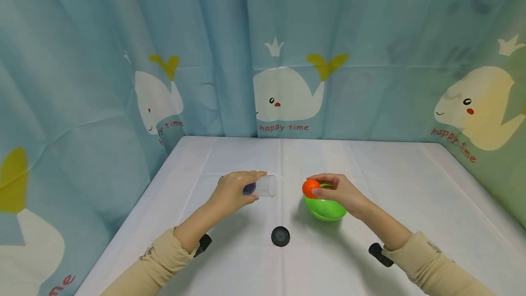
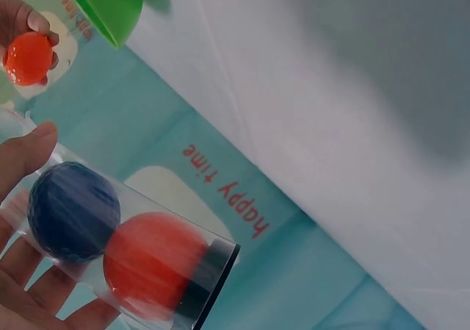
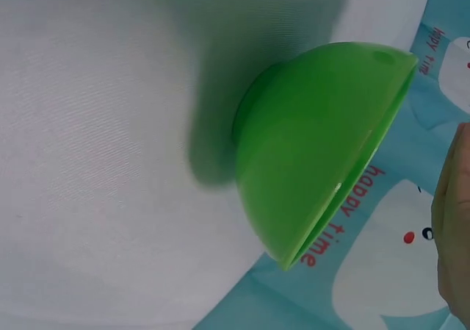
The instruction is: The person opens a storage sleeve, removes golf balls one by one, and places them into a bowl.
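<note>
Left hand (image 1: 236,191): fingers and thumb curled round the clear tube (image 1: 266,186), held sideways above the white surface (image 1: 242,264), open end toward the right hand (image 1: 343,193)
Inside the tube: dark blue ball (image 2: 73,211) touching a red-orange ball (image 2: 156,266), the latter beside the black end piece (image 2: 214,282)
Right hand: pinching the bright orange ball (image 1: 311,188) over the near-left rim area of the green bowl (image 1: 326,212)
Black disc (image 1: 281,236): flat on the surface, between the forearms
</note>
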